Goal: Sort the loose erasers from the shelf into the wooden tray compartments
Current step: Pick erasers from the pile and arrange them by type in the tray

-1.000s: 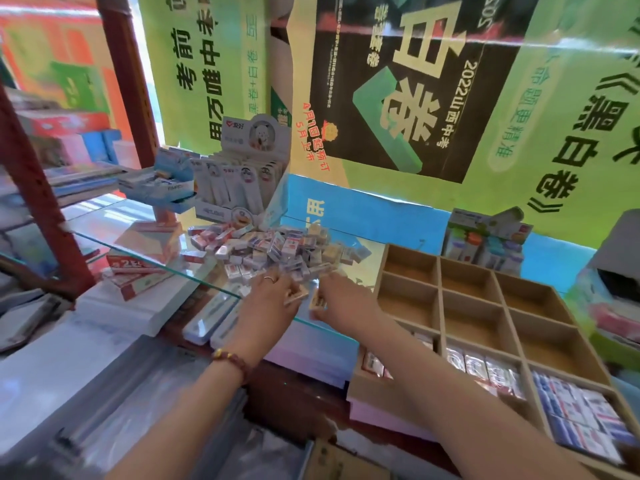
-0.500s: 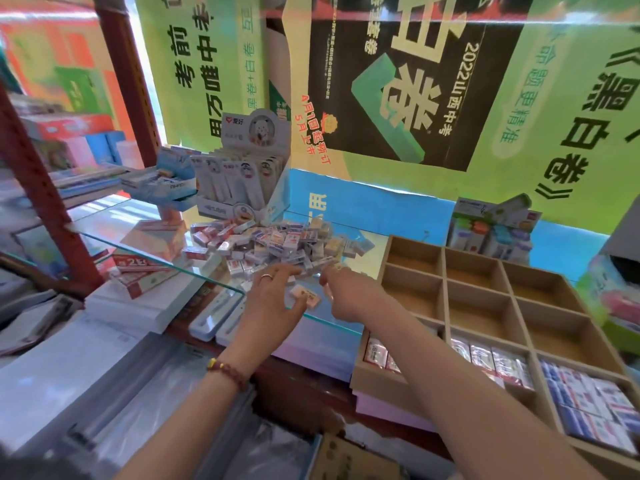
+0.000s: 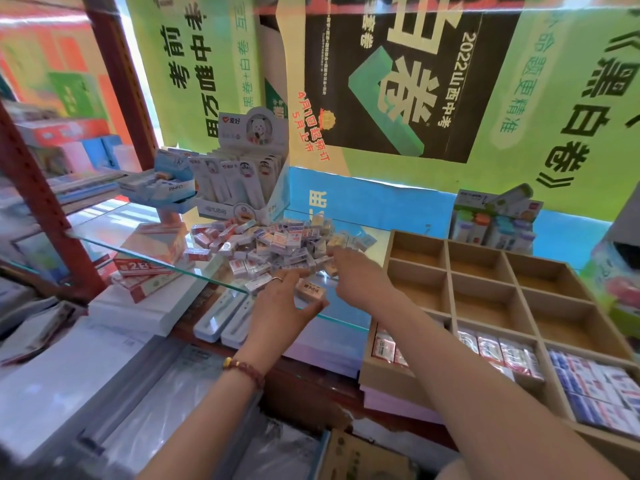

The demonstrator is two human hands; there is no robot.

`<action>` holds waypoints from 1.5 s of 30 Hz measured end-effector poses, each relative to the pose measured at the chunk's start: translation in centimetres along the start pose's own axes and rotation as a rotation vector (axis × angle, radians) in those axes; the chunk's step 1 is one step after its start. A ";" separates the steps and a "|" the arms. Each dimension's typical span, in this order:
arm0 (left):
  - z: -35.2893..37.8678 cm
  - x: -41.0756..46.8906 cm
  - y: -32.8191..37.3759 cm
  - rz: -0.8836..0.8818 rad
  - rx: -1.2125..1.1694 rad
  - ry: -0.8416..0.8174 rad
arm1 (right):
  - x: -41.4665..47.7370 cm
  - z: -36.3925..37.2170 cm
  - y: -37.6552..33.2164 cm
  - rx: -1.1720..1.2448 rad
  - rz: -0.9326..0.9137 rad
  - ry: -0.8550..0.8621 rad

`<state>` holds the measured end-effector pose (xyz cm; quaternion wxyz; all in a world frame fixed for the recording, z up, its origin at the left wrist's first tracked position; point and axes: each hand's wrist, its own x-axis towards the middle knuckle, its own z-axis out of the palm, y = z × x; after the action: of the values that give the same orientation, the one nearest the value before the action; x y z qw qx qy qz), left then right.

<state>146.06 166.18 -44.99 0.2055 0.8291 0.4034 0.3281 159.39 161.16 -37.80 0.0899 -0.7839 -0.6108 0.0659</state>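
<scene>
Head view. One pink eraser (image 3: 310, 289) is pinched between thumb and fingers of the left grip (image 3: 282, 306), over the front part of the glass shelf (image 3: 138, 233). The right grip (image 3: 356, 277) is seen just right of the left grip, apart from it, with curled fingertips laid at the near right edge of the eraser pile (image 3: 273, 244). Whether anything is held there cannot be told. The pile is spread on the shelf directly beyond both grips. The wooden tray (image 3: 450, 271) is set to the right of the right grip. Packed erasers (image 3: 498, 351) are seen in its nearest row.
</scene>
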 end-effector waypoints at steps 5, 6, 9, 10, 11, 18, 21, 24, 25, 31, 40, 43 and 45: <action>0.3 -0.3 0.0 0.022 0.004 0.039 | 0.4 0.9 1.0 -0.378 0.004 -0.155; 0.3 -0.3 0.0 0.017 -0.018 0.038 | 0.6 0.8 1.0 -0.367 0.024 -0.156; 0.1 -0.2 0.0 0.006 -0.073 0.037 | 1.0 0.3 0.7 -0.350 0.058 -0.101; 0.1 -0.3 0.0 0.002 -0.088 0.036 | 1.0 0.3 0.7 -0.339 0.061 -0.083; 0.0 -0.3 0.0 0.000 -0.105 0.035 | 0.9 0.4 0.7 -0.319 0.062 -0.075; -0.6 -0.5 -0.2 -0.046 -0.211 -0.052 | -0.1 1.0 0.8 -0.257 0.032 0.123; -0.7 -0.5 -0.2 -0.085 -0.218 -0.096 | -0.6 0.1 1.0 -0.039 0.018 0.193; -0.8 -0.4 -0.4 -0.086 -0.250 -0.116 | -1.1 -0.8 0.9 0.426 -0.135 0.035; -0.8 -0.4 -0.5 -0.072 -0.271 -0.114 | -1.6 -0.9 0.7 0.488 -0.188 -0.036; -1.2 -0.2 -0.6 -0.038 -0.311 -0.149 | -1.3 0.1 -0.5 0.278 -0.243 -0.176; -0.9 -0.5 -1.1 -0.059 -0.441 -0.251 | -1.2 -0.2 -1.3 0.169 -0.239 -0.216; -0.9 -0.6 -0.9 -0.073 -0.456 -0.252 | -1.2 -0.1 -1.3 0.144 -0.207 -0.196; -0.7 -0.7 -0.9 -0.078 -0.440 -0.231 | -1.2 0.1 -1.3 0.124 -0.183 -0.198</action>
<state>144.73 166.22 -45.28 0.4383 0.7802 0.3277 0.3029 157.89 160.32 -37.60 0.0832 -0.7075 -0.6804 0.1718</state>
